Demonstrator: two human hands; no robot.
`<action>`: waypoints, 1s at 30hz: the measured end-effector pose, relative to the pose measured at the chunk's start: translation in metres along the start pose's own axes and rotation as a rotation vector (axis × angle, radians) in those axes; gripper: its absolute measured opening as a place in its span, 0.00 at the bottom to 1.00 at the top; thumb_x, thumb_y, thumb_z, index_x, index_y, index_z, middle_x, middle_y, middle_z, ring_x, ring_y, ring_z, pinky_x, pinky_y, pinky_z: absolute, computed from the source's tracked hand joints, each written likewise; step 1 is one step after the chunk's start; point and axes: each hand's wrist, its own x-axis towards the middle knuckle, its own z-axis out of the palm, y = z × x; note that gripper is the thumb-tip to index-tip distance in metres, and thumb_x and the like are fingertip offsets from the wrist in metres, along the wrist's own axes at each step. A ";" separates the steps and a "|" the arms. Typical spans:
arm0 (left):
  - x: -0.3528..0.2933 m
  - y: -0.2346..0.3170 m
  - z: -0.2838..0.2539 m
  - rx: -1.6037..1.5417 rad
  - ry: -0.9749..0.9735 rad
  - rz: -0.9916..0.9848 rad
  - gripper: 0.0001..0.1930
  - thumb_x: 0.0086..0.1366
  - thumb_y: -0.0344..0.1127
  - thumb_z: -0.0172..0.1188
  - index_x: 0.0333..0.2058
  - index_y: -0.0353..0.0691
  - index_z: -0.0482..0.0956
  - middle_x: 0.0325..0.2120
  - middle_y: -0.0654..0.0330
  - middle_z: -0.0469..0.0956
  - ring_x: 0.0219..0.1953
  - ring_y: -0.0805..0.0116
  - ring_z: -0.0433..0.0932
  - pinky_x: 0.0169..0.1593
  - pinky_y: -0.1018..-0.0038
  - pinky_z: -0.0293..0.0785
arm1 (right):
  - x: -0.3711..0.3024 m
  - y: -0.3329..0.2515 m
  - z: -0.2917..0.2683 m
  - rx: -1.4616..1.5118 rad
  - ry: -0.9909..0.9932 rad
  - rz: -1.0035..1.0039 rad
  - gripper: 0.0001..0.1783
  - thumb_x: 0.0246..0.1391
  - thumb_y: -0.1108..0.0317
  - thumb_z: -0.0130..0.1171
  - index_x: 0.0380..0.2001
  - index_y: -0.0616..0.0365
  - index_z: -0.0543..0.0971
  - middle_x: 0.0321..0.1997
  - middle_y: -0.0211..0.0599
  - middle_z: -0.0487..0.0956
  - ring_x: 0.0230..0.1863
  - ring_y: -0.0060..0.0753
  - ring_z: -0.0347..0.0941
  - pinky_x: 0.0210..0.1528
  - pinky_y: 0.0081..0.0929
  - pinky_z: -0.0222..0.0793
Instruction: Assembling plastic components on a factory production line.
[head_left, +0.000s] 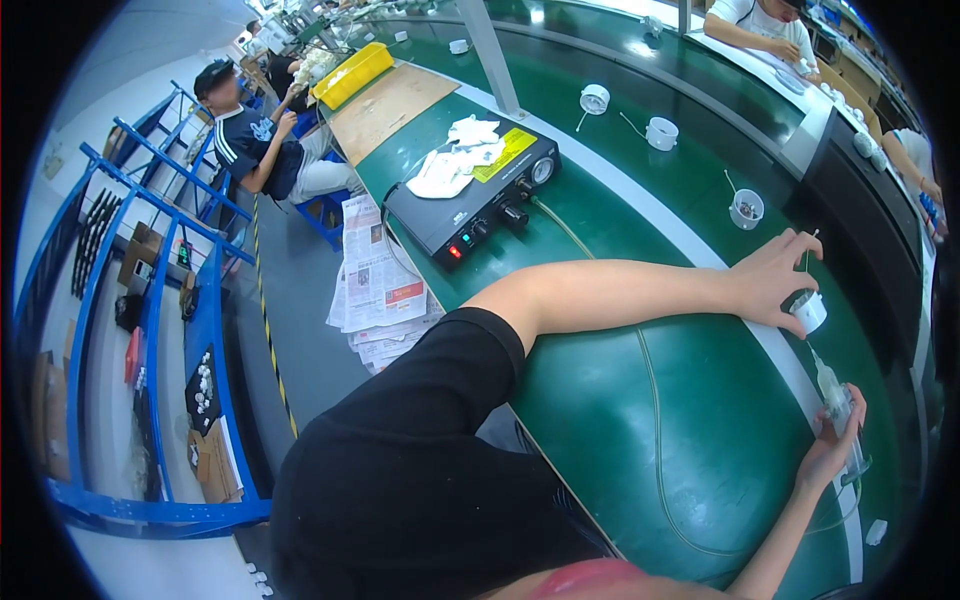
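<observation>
Left hand (pixel 772 280): fingers arched wide, thumb low, closed about a small white cup (pixel 808 312). Cup tipped; interior turned from view, contents cannot be told. Right hand (pixel 838 440), just below the left: fingers wrapped round a translucent syringe (pixel 832 390), its narrow tip pointing up at the cup's underside (whether tip and cup touch, I cannot tell). Barrel pale, cloudy; fill level unclear.

Nearest container to the left grip, just beyond its knuckles: an open cup (pixel 746 208), upright, small dark bits inside, a thin lead rising from its rim. Farther off, up and to the left of the same hand: a second cup (pixel 662 133), pale within, lead slanting out; past that, a third cup (pixel 594 98), ring-like inner wall showing, lead trailing downward. All three on the green strip past the pale rail (pixel 690 240).

Well left of the left hand, beyond the forearm: a black control box (pixel 440 215), white gloves (pixel 460 160) heaped on top. Behind it, farthest from the grip, a yellow bin (pixel 355 76) holding white pieces, too small to identify. Below the right hand, a small white piece (pixel 876 532) lies near.
</observation>
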 end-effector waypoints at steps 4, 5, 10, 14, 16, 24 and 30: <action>-0.002 0.000 -0.001 0.142 0.011 0.162 0.30 0.45 0.52 0.80 0.42 0.38 0.84 0.50 0.54 0.73 0.53 0.49 0.70 0.60 0.59 0.66 | 0.004 0.002 -0.006 0.009 0.019 0.024 0.22 0.72 0.51 0.47 0.54 0.57 0.76 0.53 0.35 0.75 0.48 0.22 0.70 0.45 0.19 0.66; -0.003 0.000 0.000 0.169 -0.016 0.206 0.31 0.46 0.53 0.80 0.43 0.38 0.84 0.50 0.54 0.74 0.53 0.49 0.70 0.61 0.58 0.65 | 0.006 0.002 -0.006 0.008 0.009 0.009 0.22 0.72 0.51 0.47 0.54 0.57 0.76 0.54 0.35 0.75 0.49 0.22 0.70 0.46 0.19 0.66; -0.003 -0.010 0.011 0.204 0.003 0.142 0.31 0.47 0.55 0.78 0.46 0.42 0.84 0.48 0.56 0.77 0.52 0.50 0.75 0.62 0.58 0.67 | 0.004 0.004 -0.005 0.002 -0.028 0.010 0.22 0.72 0.51 0.47 0.55 0.56 0.76 0.54 0.34 0.74 0.51 0.24 0.70 0.48 0.18 0.66; -0.009 -0.003 0.009 -0.013 -0.213 0.008 0.30 0.51 0.55 0.76 0.49 0.47 0.83 0.47 0.56 0.80 0.51 0.53 0.77 0.58 0.60 0.71 | 0.003 -0.001 -0.003 -0.015 0.003 0.008 0.23 0.72 0.50 0.47 0.56 0.56 0.75 0.54 0.35 0.74 0.52 0.25 0.69 0.48 0.18 0.66; -0.005 0.000 0.007 -0.169 -0.257 -0.012 0.27 0.53 0.52 0.76 0.49 0.47 0.82 0.47 0.57 0.81 0.50 0.54 0.77 0.56 0.61 0.73 | 0.002 -0.003 0.003 -0.022 0.012 0.009 0.24 0.72 0.49 0.47 0.57 0.56 0.75 0.54 0.35 0.74 0.52 0.25 0.69 0.47 0.18 0.66; -0.001 -0.011 0.006 -0.059 -0.202 0.176 0.28 0.52 0.54 0.76 0.48 0.47 0.82 0.44 0.58 0.82 0.44 0.55 0.82 0.50 0.64 0.78 | 0.004 -0.001 -0.007 0.129 -0.061 0.074 0.26 0.72 0.48 0.45 0.59 0.56 0.73 0.52 0.38 0.75 0.41 0.24 0.71 0.43 0.19 0.67; -0.002 -0.011 0.009 -0.211 -0.291 0.016 0.30 0.52 0.55 0.77 0.49 0.46 0.81 0.44 0.57 0.82 0.44 0.55 0.83 0.47 0.66 0.79 | 0.006 0.005 -0.012 0.089 -0.037 0.071 0.26 0.72 0.48 0.47 0.60 0.56 0.73 0.52 0.37 0.74 0.38 0.25 0.70 0.41 0.18 0.65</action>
